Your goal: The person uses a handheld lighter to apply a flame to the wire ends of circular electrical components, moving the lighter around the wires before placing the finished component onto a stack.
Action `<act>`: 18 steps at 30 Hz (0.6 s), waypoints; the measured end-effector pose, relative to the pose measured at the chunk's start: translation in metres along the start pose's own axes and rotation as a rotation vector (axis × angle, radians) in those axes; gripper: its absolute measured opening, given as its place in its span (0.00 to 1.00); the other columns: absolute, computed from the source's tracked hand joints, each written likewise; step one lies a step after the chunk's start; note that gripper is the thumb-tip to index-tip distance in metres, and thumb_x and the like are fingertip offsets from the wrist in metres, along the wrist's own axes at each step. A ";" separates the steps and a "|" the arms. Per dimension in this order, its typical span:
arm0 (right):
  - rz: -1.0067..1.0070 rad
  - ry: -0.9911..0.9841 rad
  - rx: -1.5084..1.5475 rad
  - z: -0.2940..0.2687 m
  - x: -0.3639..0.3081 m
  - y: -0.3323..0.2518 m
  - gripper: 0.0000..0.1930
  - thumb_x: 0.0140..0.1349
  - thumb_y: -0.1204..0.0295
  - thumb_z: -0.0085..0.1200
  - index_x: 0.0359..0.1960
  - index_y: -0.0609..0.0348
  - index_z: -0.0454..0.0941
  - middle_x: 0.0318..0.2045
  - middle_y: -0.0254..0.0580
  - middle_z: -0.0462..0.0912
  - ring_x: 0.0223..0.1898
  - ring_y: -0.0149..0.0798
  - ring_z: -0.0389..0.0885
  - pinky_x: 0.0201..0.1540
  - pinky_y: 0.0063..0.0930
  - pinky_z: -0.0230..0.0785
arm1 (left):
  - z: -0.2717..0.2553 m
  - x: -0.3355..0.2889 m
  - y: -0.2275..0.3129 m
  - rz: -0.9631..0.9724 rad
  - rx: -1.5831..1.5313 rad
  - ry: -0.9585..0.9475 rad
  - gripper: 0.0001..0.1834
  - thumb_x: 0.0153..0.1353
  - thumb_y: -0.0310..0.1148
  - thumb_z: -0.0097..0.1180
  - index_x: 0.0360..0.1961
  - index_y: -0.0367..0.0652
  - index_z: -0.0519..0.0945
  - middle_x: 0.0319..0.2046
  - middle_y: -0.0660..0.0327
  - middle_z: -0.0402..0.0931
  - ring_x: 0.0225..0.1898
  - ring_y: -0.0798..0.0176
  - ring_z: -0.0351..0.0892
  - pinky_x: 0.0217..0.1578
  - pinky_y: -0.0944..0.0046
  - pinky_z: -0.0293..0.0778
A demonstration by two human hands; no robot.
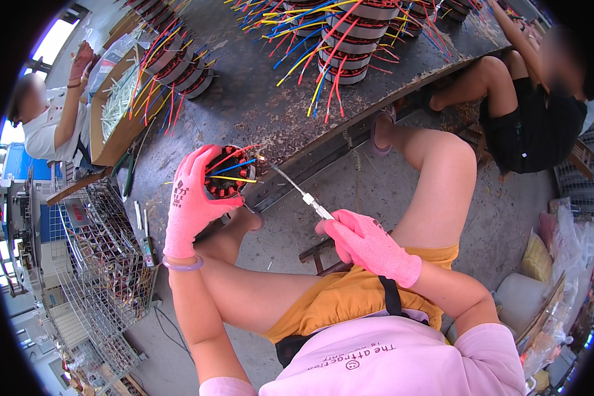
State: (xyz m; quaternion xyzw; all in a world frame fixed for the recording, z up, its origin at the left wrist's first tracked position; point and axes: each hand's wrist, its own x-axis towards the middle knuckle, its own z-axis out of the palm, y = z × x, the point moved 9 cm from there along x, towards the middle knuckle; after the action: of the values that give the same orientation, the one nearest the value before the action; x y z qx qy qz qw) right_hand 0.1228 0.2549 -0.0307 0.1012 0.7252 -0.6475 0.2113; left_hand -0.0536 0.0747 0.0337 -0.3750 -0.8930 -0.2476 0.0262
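Note:
My left hand [197, 191], in a pink glove, is wrapped round a motor stator [230, 183] at the table's near edge. Red, blue and yellow wires stick out of the stator's face toward the right. In its pink glove, my right hand [371, 247] grips a slim tool [315, 204] with a whitish handle and a long thin metal shaft. That shaft slants up and left, its tip close to the wire ends beside the stator. Whether the tip touches a wire, I cannot tell.
Stacks of wired stators [350, 43] stand on the dark worn table [244, 92], another stack [178, 63] leaning at left. A cardboard box [115, 125] holds white strips. Green-handled pliers [129, 173] lie by the left edge. Wire baskets [99, 251] stand below. Two people sit nearby.

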 end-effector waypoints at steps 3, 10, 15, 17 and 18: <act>-0.018 -0.006 -0.025 0.001 0.000 -0.001 0.13 0.70 0.66 0.44 0.43 0.63 0.77 0.28 0.42 0.72 0.22 0.34 0.74 0.29 0.28 0.69 | 0.000 0.000 0.000 -0.003 0.002 -0.001 0.45 0.30 0.33 0.76 0.56 0.41 0.74 0.54 0.53 0.75 0.56 0.45 0.73 0.59 0.50 0.68; 0.102 0.024 0.194 0.002 0.003 0.012 0.18 0.72 0.56 0.46 0.47 0.58 0.77 0.17 0.29 0.71 0.13 0.20 0.60 0.17 0.19 0.52 | 0.000 0.000 0.000 -0.003 -0.007 -0.003 0.45 0.29 0.33 0.76 0.56 0.41 0.73 0.54 0.53 0.75 0.56 0.45 0.73 0.59 0.50 0.68; 0.104 0.026 0.189 0.001 0.003 0.010 0.18 0.72 0.56 0.46 0.47 0.58 0.78 0.17 0.30 0.71 0.13 0.20 0.60 0.17 0.20 0.51 | 0.001 -0.003 -0.005 -0.026 -0.013 0.001 0.46 0.30 0.33 0.76 0.58 0.42 0.73 0.56 0.52 0.74 0.58 0.44 0.71 0.60 0.49 0.67; 0.119 0.029 0.177 0.000 0.002 0.009 0.18 0.72 0.58 0.45 0.46 0.60 0.77 0.17 0.32 0.71 0.15 0.23 0.63 0.20 0.22 0.56 | 0.002 -0.003 -0.008 -0.049 -0.022 -0.004 0.46 0.31 0.34 0.76 0.58 0.43 0.73 0.56 0.52 0.73 0.58 0.44 0.71 0.61 0.49 0.67; 0.133 0.033 0.164 -0.001 0.001 0.008 0.17 0.72 0.59 0.44 0.44 0.62 0.77 0.18 0.34 0.71 0.17 0.25 0.67 0.23 0.24 0.61 | 0.003 -0.003 -0.009 -0.062 -0.021 -0.015 0.46 0.31 0.34 0.76 0.59 0.43 0.73 0.57 0.52 0.73 0.58 0.44 0.71 0.61 0.49 0.67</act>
State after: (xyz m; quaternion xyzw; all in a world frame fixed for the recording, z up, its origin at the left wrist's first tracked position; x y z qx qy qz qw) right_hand 0.1255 0.2571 -0.0382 0.1767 0.6648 -0.6874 0.2330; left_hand -0.0568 0.0686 0.0267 -0.3491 -0.9017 -0.2550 0.0080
